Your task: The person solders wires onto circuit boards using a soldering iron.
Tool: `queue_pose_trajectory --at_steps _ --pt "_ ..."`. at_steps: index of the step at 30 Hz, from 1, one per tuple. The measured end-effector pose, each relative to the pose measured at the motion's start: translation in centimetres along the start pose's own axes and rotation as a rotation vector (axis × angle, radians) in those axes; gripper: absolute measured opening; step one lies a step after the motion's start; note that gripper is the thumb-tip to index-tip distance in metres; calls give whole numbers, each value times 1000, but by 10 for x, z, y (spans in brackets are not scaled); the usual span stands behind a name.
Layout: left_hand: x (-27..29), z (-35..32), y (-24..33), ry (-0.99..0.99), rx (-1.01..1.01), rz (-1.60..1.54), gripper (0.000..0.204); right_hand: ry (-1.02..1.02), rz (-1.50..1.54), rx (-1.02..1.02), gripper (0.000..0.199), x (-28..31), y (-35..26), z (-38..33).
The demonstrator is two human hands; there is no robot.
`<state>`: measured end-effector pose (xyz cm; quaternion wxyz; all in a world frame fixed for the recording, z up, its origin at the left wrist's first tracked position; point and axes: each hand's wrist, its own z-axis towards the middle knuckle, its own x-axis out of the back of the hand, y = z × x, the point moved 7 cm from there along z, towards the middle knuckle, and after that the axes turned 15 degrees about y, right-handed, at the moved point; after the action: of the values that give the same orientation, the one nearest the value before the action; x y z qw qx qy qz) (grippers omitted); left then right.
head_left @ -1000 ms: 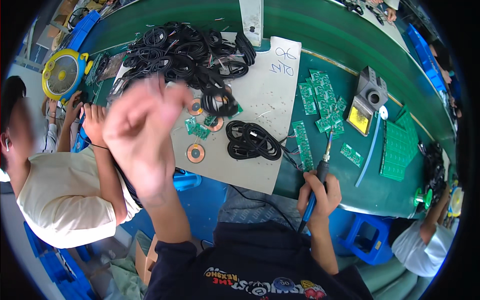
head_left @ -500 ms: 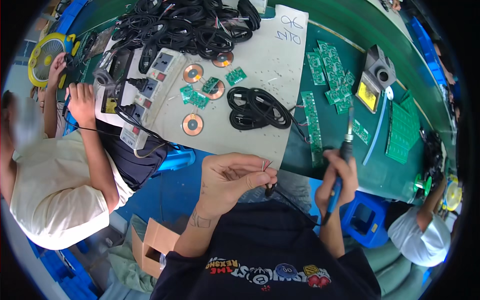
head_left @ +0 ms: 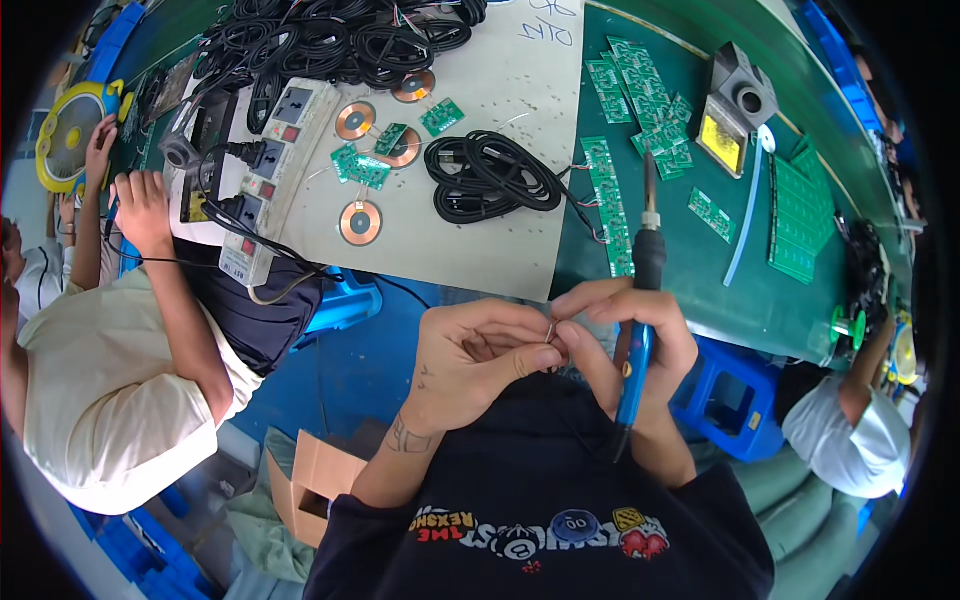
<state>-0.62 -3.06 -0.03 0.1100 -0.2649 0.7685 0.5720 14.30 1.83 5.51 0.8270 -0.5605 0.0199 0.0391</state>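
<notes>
My left hand (head_left: 470, 360) is closed in a pinch around the thin stripped wire ends (head_left: 549, 332) of a black cable, in front of my chest. Meeting it there, my right hand (head_left: 665, 340) brings thumb and fingertips to the same wires. Held along that right hand is a soldering iron (head_left: 649, 262) with a blue and black handle, its metal tip pointing up and away. Just beyond my hands, a green circuit board strip (head_left: 608, 205) lies on the green mat with wires attached. A coiled black cable (head_left: 495, 180) rests to its left.
Copper coils (head_left: 360, 223) and small green boards (head_left: 442, 117) lie on the grey sheet, near a power strip (head_left: 258, 190) and a cable heap (head_left: 330, 50). More boards (head_left: 650, 100) and a soldering iron stand (head_left: 735, 110) are at right. A co-worker (head_left: 130, 370) sits at left.
My right hand has moved left, so its fingertips now meet the wires at my left hand. The soldering iron has come along with it. The whole view has shifted slightly.
</notes>
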Motion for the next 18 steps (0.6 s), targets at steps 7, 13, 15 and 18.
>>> queue_pose_trajectory --at_steps 7,13,15,18 --pt "-1 1 -3 3 -8 -45 24 -1 5 -43 31 2 0 -1" --pt "0 5 -2 3 -16 -26 26 12 -14 -14 31 2 0 -2" --pt "0 6 -1 6 -14 -14 26 14 -21 10 31 2 1 -2" --pt "2 8 -4 3 17 -26 27 3 -17 16 32 2 2 -1"
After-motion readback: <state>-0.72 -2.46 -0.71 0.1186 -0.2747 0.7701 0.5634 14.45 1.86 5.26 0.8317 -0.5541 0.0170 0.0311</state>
